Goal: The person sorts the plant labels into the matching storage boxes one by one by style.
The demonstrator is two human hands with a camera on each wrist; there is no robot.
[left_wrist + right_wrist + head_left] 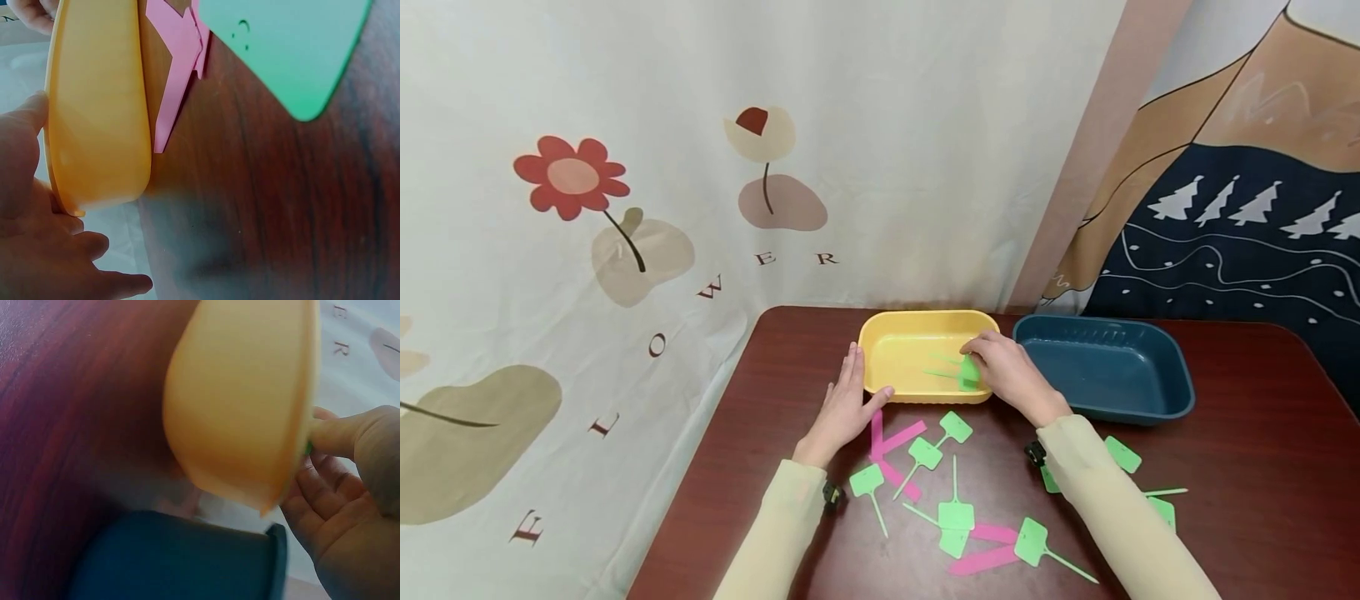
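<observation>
Right hand point(1017, 371) pinches green tags point(968, 373) between thumb and fingertips, a sliver of green showing there in the right wrist view. These tags are at the right end of the yellow tray point(906, 358), just left of the fingertips; two thin stems point left from them, roughly along the tray's long axis. Whether they touch the tray's floor, I cannot tell. The right hand is the nearer one; the left hand point(842, 412) lies across the tray's length, its fingers extended along the left end, thumb at the near rim, with no tag in its grasp. On the person's side of the tray, pink strips point(904, 436) and loose tags point(956, 516) are scattered over the table point(730, 467), stems pointing different ways. The blue tray point(1097, 379) stands just right of the yellow one, beyond the right wrist.
</observation>
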